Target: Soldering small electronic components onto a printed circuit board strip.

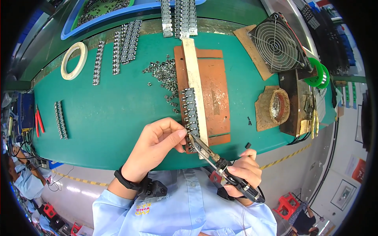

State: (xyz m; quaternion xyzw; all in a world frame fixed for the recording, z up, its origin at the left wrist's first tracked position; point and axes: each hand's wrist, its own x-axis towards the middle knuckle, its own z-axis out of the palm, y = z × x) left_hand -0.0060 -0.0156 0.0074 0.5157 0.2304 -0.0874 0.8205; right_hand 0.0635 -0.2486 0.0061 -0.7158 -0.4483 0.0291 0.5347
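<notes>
My right hand (247,173) is wrapped round a black-handled soldering iron (232,176) with a thin metal tube running along its shaft. The iron's tip meets the lower part of a strip of black components with metal legs (189,108). That strip lies along a pale bar (193,67) on a brown board (214,90). At the strip's left edge, close to the tip, the thumb and forefinger of my left hand (153,143) are pinched together. Whatever they hold is too small or hidden to make out. Small metal parts (167,76) lie heaped left of the board.
More component strips (130,41) lie at the back left, near a tape roll (74,61). Red-handled pliers (39,122) lie far left. On the right are a fan (277,43), a green solder spool (318,72) and a round, crusted dish (275,106). A blue tray (69,29) stands behind.
</notes>
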